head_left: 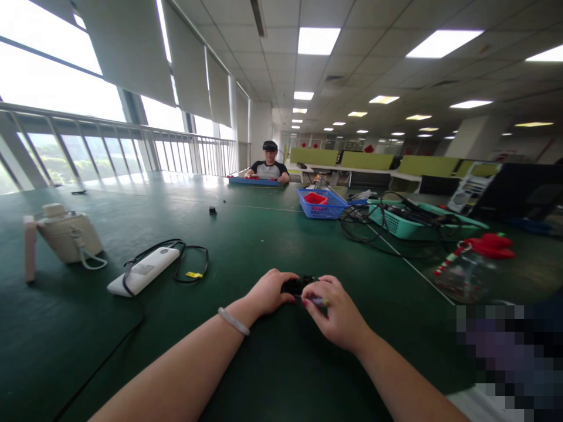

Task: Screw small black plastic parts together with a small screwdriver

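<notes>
My left hand (271, 293) curls around a small black object (292, 286) on the green table, thumb on its near side. Its exact kind is hard to make out, as both hands cover parts of it. In my right hand (338, 310), thumb and fingers pinch a short slim tool (320, 301) with a pale purplish and yellow end. Its other end points toward the black object, but whether the two touch I cannot tell.
To the left are a white device (149, 271) with a black cord and a beige bottle (73, 234). A blue basket (323, 205), a green basket (396, 220) with cables and a red-topped jar (468, 272) stand right. A person (268, 167) sits opposite behind a blue tray (253, 182).
</notes>
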The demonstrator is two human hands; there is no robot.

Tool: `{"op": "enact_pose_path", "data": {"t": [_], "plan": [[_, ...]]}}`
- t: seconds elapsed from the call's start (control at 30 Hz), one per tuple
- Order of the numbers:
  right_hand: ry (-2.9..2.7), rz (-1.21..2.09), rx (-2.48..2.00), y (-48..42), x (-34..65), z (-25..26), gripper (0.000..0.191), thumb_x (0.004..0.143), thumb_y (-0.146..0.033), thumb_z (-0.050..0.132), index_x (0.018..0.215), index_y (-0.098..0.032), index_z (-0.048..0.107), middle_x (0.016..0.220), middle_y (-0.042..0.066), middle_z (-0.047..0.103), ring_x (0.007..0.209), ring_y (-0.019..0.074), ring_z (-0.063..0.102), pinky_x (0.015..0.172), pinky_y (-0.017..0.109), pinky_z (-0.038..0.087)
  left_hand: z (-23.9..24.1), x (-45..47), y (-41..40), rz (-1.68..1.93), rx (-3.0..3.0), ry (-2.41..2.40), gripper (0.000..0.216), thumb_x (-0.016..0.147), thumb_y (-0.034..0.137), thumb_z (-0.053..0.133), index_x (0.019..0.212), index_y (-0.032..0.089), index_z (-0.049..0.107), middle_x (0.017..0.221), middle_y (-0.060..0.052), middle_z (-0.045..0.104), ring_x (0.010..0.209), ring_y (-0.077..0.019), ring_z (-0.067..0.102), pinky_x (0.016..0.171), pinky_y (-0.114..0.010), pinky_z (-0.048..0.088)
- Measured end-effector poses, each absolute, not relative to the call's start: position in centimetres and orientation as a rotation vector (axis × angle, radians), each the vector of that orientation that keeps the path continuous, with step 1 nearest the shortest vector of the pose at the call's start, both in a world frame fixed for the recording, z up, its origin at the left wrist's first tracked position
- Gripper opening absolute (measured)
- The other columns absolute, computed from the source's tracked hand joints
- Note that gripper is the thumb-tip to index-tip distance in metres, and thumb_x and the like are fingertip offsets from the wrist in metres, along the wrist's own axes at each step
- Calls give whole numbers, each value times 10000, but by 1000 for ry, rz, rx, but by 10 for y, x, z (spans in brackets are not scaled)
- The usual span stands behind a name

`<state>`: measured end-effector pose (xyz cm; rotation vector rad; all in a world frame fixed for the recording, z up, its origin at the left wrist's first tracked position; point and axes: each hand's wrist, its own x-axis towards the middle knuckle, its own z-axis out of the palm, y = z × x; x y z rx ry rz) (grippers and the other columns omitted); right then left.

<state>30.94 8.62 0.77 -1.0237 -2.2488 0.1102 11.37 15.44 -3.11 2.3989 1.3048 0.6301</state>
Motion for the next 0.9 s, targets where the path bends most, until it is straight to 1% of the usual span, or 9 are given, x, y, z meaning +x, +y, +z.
{"op": "enact_pose_path", "data": {"t": [0.2,0.4,0.5,0.57,0.67,0.73,0.8,0.83,0.9], "plan": [[-2272,142,-1038,85,309,9,104,914,-236,528,843,-241,604,840,5,677,844,201,594,936,431,424,-28,114,152,627,2444,1273,492,791,336,681,1271,262,602,1149,-59,682,1082,-256,579,964,-361,450],[-2259,191,-1088,86,309,6,98,910,-251,538,867,-256,626,886,3,681,924,219,582,924,426,429,-28,114,151,637,2455,1269,502,789,313,682,1279,247,595,1147,-62,685,1081,-256,577,969,-357,446],[-2265,239,-1143,87,309,3,103,908,-280,546,872,-268,642,903,1,685,961,231,577,871,406,454,-28,114,152,632,2461,1255,499,792,320,680,1278,247,595,1158,-59,681,1086,-256,575,971,-358,444],[-2227,221,-1137,87,310,5,123,908,-292,538,857,-259,646,883,9,683,958,231,578,840,381,465,-29,114,152,622,2458,1260,506,792,343,684,1281,252,591,1160,-56,680,1097,-257,573,976,-359,440],[-2141,118,-1111,84,313,19,152,915,-286,509,854,-236,640,859,26,682,917,220,591,837,369,467,-30,115,153,620,2454,1282,518,785,364,695,1281,257,590,1174,-55,672,1103,-256,573,985,-355,434],[-2155,28,-1203,80,315,34,149,920,-286,505,897,-234,644,874,26,688,885,217,608,896,418,441,-30,115,153,622,2457,1275,513,782,366,697,1274,264,593,1179,-51,672,1099,-255,574,983,-357,435],[-2246,-56,-1363,73,316,47,146,922,-265,507,915,-239,650,854,15,692,817,211,625,989,531,355,-29,116,152,623,2461,1259,502,786,366,692,1269,266,596,1171,-50,675,1099,-257,572,979,-364,439],[-2297,-86,-1452,68,316,50,147,913,-236,511,891,-236,656,822,12,691,781,212,630,992,575,331,-28,116,152,619,2460,1256,500,789,367,689,1269,264,595,1169,-52,676,1104,-260,569,979,-368,440],[-2413,-145,-1570,56,317,47,157,877,-170,529,875,-229,674,815,24,694,788,230,639,954,591,355,-26,115,151,609,2450,1265,507,790,372,687,1274,255,593,1168,-62,675,1116,-264,564,983,-374,439]]}}
